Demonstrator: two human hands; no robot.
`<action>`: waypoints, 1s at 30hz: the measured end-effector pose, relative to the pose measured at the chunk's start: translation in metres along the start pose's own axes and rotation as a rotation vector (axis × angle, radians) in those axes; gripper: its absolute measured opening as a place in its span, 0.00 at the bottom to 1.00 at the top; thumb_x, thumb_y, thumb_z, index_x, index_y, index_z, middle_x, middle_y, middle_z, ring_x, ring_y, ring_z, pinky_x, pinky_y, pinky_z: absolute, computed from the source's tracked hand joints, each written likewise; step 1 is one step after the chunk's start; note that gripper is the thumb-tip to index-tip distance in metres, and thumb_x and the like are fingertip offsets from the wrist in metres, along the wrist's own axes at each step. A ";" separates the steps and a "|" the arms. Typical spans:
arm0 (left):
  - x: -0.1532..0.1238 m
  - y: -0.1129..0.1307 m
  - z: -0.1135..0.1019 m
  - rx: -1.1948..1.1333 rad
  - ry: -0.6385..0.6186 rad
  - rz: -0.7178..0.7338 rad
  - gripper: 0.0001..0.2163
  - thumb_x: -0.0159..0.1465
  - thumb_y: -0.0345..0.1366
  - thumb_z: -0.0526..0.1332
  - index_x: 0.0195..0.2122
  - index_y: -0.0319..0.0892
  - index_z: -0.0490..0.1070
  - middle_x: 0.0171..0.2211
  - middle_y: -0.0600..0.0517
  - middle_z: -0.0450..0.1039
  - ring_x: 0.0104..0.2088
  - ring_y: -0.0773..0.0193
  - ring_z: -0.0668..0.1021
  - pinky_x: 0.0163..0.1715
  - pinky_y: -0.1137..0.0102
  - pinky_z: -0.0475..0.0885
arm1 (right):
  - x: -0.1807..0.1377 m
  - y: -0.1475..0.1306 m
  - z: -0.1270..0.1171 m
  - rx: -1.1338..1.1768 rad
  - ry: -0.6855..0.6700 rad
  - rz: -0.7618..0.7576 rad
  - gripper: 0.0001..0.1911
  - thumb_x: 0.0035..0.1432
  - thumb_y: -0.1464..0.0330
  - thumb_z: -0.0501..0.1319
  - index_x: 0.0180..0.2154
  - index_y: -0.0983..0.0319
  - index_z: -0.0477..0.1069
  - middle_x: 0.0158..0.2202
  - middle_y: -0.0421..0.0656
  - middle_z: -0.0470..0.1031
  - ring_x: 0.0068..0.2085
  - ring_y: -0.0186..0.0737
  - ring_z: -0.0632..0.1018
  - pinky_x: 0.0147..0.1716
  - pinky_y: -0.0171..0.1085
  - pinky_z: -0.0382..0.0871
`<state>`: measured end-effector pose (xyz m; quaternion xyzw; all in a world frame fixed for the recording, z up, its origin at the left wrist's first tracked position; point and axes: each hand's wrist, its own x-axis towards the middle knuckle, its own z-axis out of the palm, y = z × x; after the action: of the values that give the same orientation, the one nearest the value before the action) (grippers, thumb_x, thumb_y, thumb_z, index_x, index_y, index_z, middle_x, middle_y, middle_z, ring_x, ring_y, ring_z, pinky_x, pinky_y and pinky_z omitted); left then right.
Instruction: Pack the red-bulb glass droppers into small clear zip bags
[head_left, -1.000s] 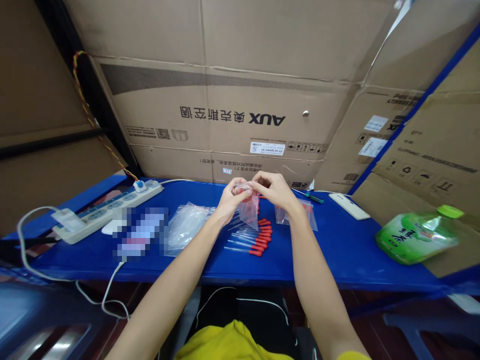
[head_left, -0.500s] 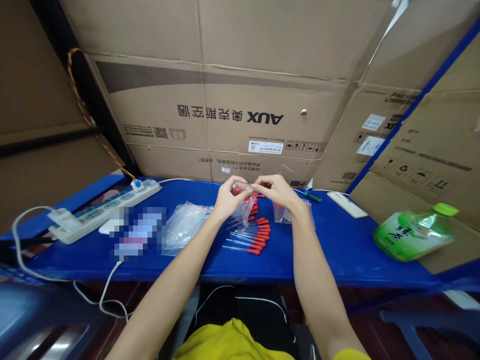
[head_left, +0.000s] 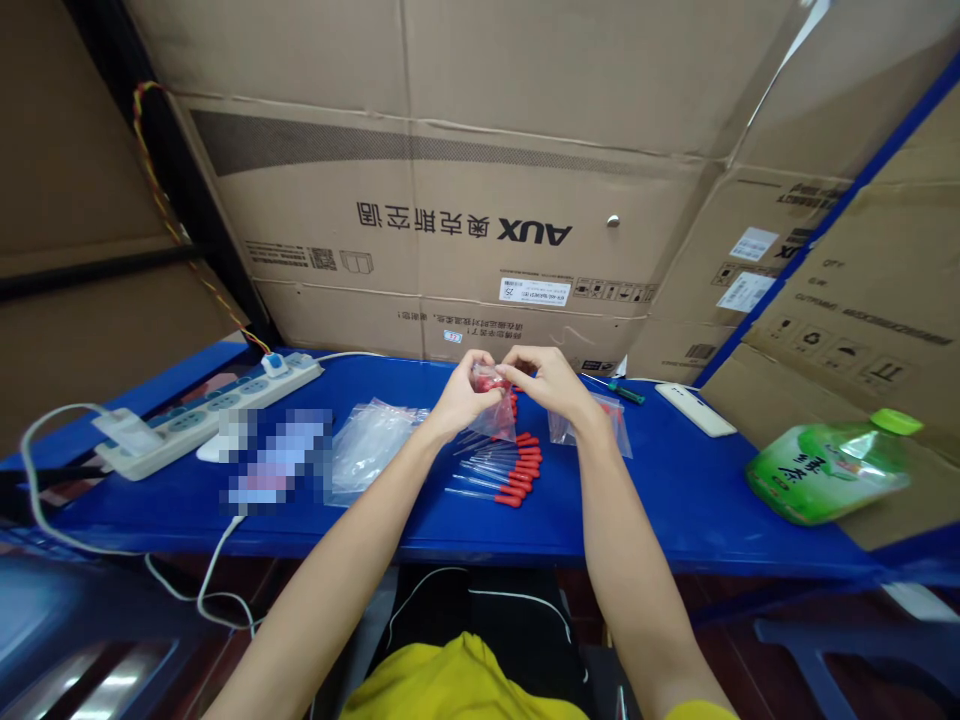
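Observation:
Both hands are raised over the blue table point(head_left: 675, 500), pinching the top of one small clear plastic bag point(head_left: 496, 412) with red-capped items inside. My left hand point(head_left: 463, 392) grips its left corner and my right hand point(head_left: 549, 382) its right corner, fingers closed. Under the bag, a row of several clear droppers with red bulbs point(head_left: 504, 470) lies on the table. Behind my right wrist lies another small bag point(head_left: 611, 418) with red pieces in it.
A pile of empty clear bags point(head_left: 371, 448) lies to the left, beside a blurred item and a white power strip point(head_left: 202, 410) with cables. A green pouch point(head_left: 829, 470), a white remote-like bar point(head_left: 694, 409) and a green pen point(head_left: 626, 392) lie to the right. Cardboard boxes point(head_left: 465, 230) wall the back.
The hands stay together on the small bag with only slight finger movement; the bag hangs a little shorter and more bunched than a second ago.

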<state>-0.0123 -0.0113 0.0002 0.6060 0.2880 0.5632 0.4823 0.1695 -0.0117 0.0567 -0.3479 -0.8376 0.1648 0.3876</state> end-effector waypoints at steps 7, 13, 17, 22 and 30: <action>-0.001 0.008 -0.002 0.064 0.022 0.070 0.18 0.57 0.36 0.72 0.47 0.45 0.70 0.35 0.55 0.73 0.33 0.67 0.75 0.37 0.73 0.69 | -0.002 0.001 0.000 0.005 -0.011 0.063 0.18 0.66 0.53 0.62 0.33 0.61 0.76 0.25 0.38 0.74 0.27 0.34 0.69 0.29 0.34 0.60; 0.000 0.005 0.002 -0.039 0.017 0.052 0.24 0.52 0.36 0.76 0.46 0.45 0.66 0.35 0.57 0.73 0.32 0.69 0.75 0.35 0.74 0.69 | -0.005 0.005 -0.001 0.160 -0.034 0.076 0.16 0.64 0.55 0.65 0.37 0.61 0.79 0.30 0.41 0.79 0.29 0.36 0.74 0.31 0.35 0.66; -0.001 0.007 0.000 -0.031 0.034 0.011 0.30 0.49 0.38 0.79 0.50 0.45 0.67 0.35 0.56 0.75 0.32 0.68 0.76 0.36 0.73 0.70 | -0.003 0.005 -0.002 0.139 0.045 0.033 0.15 0.62 0.56 0.66 0.36 0.61 0.82 0.34 0.44 0.82 0.33 0.39 0.78 0.35 0.37 0.69; 0.001 0.008 -0.004 -0.040 0.063 -0.004 0.25 0.56 0.47 0.76 0.50 0.44 0.72 0.38 0.52 0.78 0.35 0.65 0.79 0.38 0.71 0.72 | -0.004 0.006 -0.004 0.188 0.162 0.051 0.15 0.59 0.56 0.69 0.34 0.61 0.80 0.31 0.43 0.81 0.31 0.40 0.78 0.34 0.37 0.71; 0.004 0.005 -0.008 0.026 0.084 0.073 0.18 0.57 0.47 0.75 0.38 0.41 0.74 0.39 0.48 0.81 0.39 0.61 0.81 0.43 0.67 0.74 | -0.008 0.009 -0.010 0.086 0.113 0.056 0.17 0.61 0.54 0.67 0.31 0.62 0.80 0.31 0.45 0.82 0.31 0.41 0.79 0.33 0.38 0.71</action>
<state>-0.0195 -0.0071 0.0054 0.5982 0.2929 0.6017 0.4409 0.1843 -0.0109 0.0542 -0.3631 -0.7964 0.1913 0.4443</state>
